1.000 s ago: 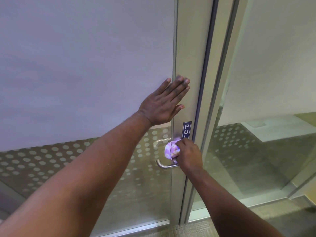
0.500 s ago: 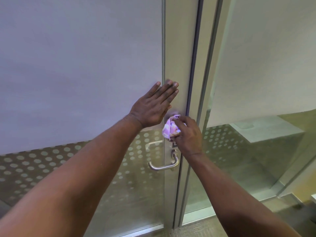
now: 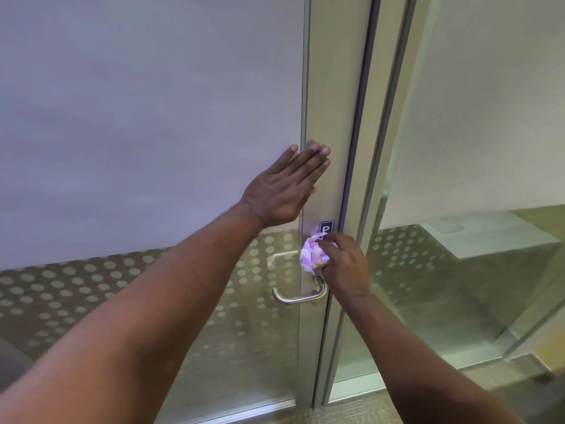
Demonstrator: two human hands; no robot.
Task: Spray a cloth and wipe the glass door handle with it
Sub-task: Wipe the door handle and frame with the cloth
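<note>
While the left hand [image 3: 284, 186] lies flat with fingers extended against the door frame [image 3: 333, 87] at frame centre, the right hand [image 3: 344, 264] grips a bunched cloth [image 3: 312, 255], pressing it just above the metal handle [image 3: 298, 296], lower centre.

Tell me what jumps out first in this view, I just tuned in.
Two bare arms reach in from the bottom edge. The left hand lies flat and open on the door, across the edge of the frosted glass and the metal frame. Below it, the right hand presses a bunched purple cloth on the frame just above the silver lever handle, half covering a small blue sign.
</note>
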